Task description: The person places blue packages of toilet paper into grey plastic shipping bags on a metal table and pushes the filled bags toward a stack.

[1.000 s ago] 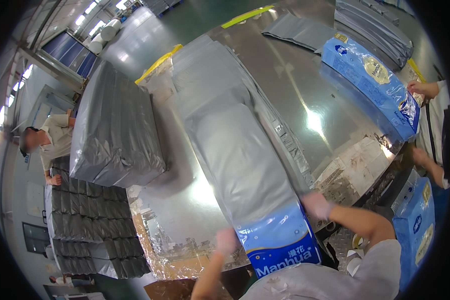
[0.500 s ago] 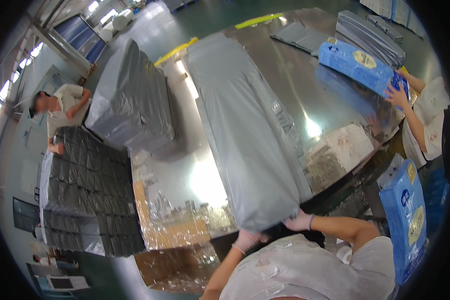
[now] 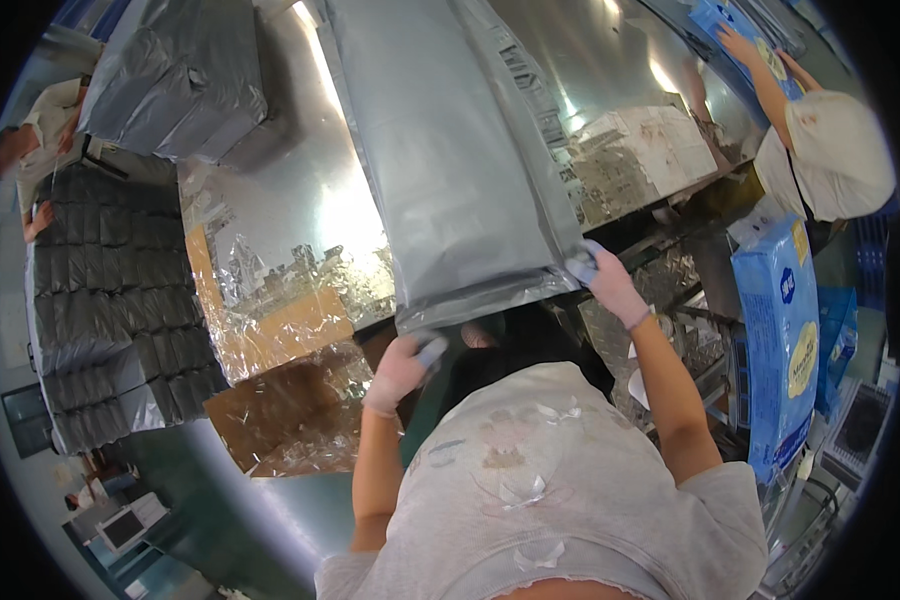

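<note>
A long grey plastic bag [image 3: 450, 170], filled out and smooth on top, lies on the metal table with its near end at the front edge. That end shows a flattened, creased flap. At its near right corner my right hand [image 3: 615, 288], in a pale glove with bluish fingertips, is closed on the plastic. Just below the near left corner is my left hand [image 3: 400, 370], gloved alike. Its fingers bend inward, but their tips are blurred, and I cannot tell whether they touch the bag.
Left on the metal table [image 3: 300, 200] stands a grey wrapped stack [image 3: 175, 90], beside a person [image 3: 50, 130]. Dark wrapped bundles [image 3: 120, 290] are piled below. An open cardboard box [image 3: 290, 415] sits near my left arm. Right are a blue package [image 3: 775, 345] and a co-worker [image 3: 820, 150] handling another.
My hands have come out from under the bag's near end and spread apart to its two corners. The view has tilted down, and the bag's near end now looks flatter and wider.
</note>
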### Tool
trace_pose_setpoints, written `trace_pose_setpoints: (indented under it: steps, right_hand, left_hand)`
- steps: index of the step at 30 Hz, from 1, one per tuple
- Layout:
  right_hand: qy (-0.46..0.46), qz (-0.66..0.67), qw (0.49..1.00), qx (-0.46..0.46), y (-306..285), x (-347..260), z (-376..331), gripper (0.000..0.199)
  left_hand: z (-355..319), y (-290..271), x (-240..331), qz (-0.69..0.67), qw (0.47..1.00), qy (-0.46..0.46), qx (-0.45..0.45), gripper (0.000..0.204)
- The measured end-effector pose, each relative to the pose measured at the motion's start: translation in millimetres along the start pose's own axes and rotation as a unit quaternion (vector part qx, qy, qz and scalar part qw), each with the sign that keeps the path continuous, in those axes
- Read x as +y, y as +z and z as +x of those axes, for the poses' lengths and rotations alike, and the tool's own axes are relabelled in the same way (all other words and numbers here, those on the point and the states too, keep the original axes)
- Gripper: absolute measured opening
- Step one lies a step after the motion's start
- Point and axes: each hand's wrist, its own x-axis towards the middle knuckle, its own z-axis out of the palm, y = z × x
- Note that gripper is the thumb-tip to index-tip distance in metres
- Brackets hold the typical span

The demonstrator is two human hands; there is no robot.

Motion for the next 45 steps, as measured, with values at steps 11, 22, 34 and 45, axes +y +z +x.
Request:
trace_pose_setpoints:
  steps: [11, 22, 34, 45]
  right_hand:
    - [0.165, 0.165, 0.959, -0.161, 21.5, -18.6, -17.7, 0.019]
    - [0.116, 0.124, 0.971, -0.167, 23.0, -28.6, -14.3, 0.008]
    - [0.244, 0.310, 0.902, -0.174, 20.7, 13.2, -13.4, 0.023]
    - [0.259, 0.270, 0.919, -0.124, 23.6, 27.3, -7.2, 0.023]
  left_hand:
    - [122.4, 77.5, 18.3, 0.374, 0.919, 0.112, 0.048, 0.035]
    - [103.6, 115.0, 42.8, 0.295, 0.908, 0.296, 0.044, 0.019]
    - [-97.8, -98.9, -139.5, 0.173, 0.838, 0.007, 0.517, 0.010]
    - [-189.7, -146.1, -95.2, -0.060, 0.764, 0.032, 0.641, 0.032]
